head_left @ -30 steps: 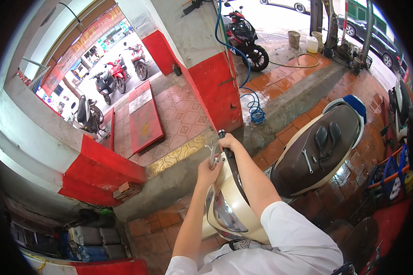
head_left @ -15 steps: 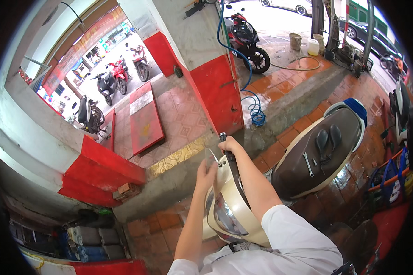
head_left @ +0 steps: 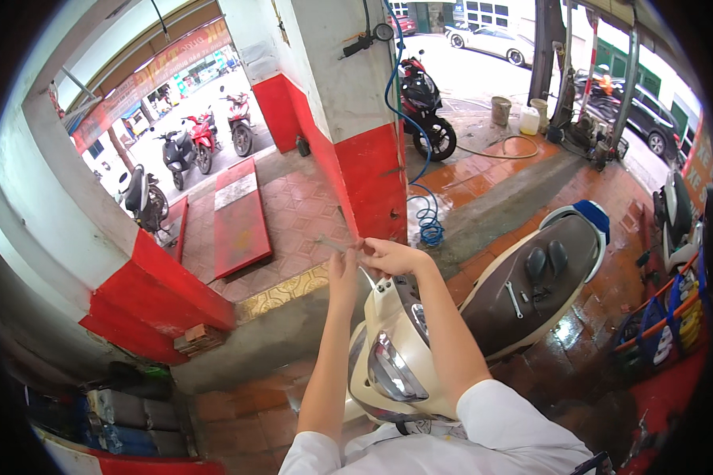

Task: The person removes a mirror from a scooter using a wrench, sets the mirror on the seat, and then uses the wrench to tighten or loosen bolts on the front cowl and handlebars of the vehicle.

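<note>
A cream scooter front (head_left: 396,348) with a clear headlight (head_left: 392,368) stands right before me, between my forearms. Above its handlebar my left hand (head_left: 343,277) is raised, fingers closed together by a thin greyish piece (head_left: 333,244), too blurred to name. My right hand (head_left: 390,256) meets it from the right, its thumb and fingers pinched at the same spot; what lies between them is hidden. A pale curved stem (head_left: 367,277) rises from the handlebar just under the hands. On the scooter's brown seat (head_left: 491,309) lie a wrench (head_left: 514,299), small parts and two dark mirrors (head_left: 536,261).
A red-and-white pillar (head_left: 368,182) rises just beyond the hands, with a coiled blue hose (head_left: 430,228) at its right. A concrete step (head_left: 293,336) crosses ahead. At right stands a rack of bottles (head_left: 673,324). Parked motorbikes (head_left: 202,142) line the street side.
My right hand has let go of the handlebar grip and moved up and left to meet my left hand. The left hand has risen slightly. My view has tilted up and turned right.
</note>
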Demonstrator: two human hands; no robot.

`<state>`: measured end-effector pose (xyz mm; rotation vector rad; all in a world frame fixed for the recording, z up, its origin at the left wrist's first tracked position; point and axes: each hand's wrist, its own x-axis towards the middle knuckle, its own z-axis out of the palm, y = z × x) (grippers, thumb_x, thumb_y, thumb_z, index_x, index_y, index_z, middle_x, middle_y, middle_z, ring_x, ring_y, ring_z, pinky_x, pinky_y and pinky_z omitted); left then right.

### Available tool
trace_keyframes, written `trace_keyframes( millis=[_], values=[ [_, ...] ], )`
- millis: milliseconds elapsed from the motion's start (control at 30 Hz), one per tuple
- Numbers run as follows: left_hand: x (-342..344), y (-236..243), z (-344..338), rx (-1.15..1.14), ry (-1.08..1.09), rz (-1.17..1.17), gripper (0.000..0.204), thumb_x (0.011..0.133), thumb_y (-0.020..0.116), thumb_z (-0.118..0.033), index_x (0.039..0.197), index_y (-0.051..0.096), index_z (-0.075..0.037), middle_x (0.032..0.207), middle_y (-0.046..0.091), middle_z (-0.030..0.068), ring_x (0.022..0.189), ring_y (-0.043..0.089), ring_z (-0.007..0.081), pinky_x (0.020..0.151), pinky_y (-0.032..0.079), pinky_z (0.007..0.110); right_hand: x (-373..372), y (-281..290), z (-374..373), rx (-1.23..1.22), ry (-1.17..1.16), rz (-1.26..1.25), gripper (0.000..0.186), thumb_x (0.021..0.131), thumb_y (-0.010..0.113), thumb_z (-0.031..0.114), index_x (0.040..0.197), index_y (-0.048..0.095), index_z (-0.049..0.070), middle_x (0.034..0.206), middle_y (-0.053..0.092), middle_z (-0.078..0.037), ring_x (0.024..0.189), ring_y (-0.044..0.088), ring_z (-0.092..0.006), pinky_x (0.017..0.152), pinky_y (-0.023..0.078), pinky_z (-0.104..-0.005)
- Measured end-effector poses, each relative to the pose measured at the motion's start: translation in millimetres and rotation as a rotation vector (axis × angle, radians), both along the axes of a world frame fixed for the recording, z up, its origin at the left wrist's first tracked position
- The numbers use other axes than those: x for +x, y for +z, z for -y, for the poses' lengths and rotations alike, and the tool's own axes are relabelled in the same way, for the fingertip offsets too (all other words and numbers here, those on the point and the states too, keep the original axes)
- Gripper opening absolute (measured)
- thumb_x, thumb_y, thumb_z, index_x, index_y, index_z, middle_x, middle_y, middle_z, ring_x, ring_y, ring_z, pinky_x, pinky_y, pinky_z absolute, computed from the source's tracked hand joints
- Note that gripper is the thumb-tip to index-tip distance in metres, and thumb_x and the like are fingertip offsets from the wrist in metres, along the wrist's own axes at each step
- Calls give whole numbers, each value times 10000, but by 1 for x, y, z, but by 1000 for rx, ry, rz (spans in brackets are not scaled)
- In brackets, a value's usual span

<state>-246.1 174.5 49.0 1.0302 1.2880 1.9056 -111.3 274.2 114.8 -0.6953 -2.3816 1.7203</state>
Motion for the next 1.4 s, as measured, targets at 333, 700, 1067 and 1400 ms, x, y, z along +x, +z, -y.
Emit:
trace_keyframes(
  millis=[333, 700, 1067, 1400],
  values=[
    [25, -39, 23, -280, -151, -770, 350, 837, 681, -42, 1187, 672, -40, 1041, 709, 190, 921, 705, 263, 836, 537, 335, 103, -39, -6, -40, -390, 186, 361, 936, 620, 414, 830, 689, 75, 591, 475, 45, 471, 372, -57, 435, 278, -259],
    [20, -36, 29, -300, -167, -513, 327, 850, 666, 10, 1177, 654, 25, 1088, 718, 143, 967, 698, 217, 860, 544, 320, 124, -45, -9, -34, -297, 412, 321, 874, 708, 384, 828, 769, 72, 539, 479, 48, 463, 383, -68, 436, 269, -256],
    [15, -60, 30, -259, -164, -362, 352, 872, 642, 27, 1224, 638, 30, 1124, 710, 143, 1051, 668, 182, 913, 514, 288, 99, -43, -9, 12, -492, 414, 344, 736, 831, 356, 876, 770, 48, 645, 625, -34, 584, 560, -113, 534, 434, -274],
    [29, -53, 46, -362, -14, -358, 463, 827, 780, -164, 1228, 642, 22, 1103, 708, 145, 984, 680, 192, 876, 543, 311, -38, -108, -79, 413, -650, 47, 550, 755, 753, 151, 1212, 457, 72, 937, 640, -168, 880, 655, -299, 810, 516, -392]
  ],
)
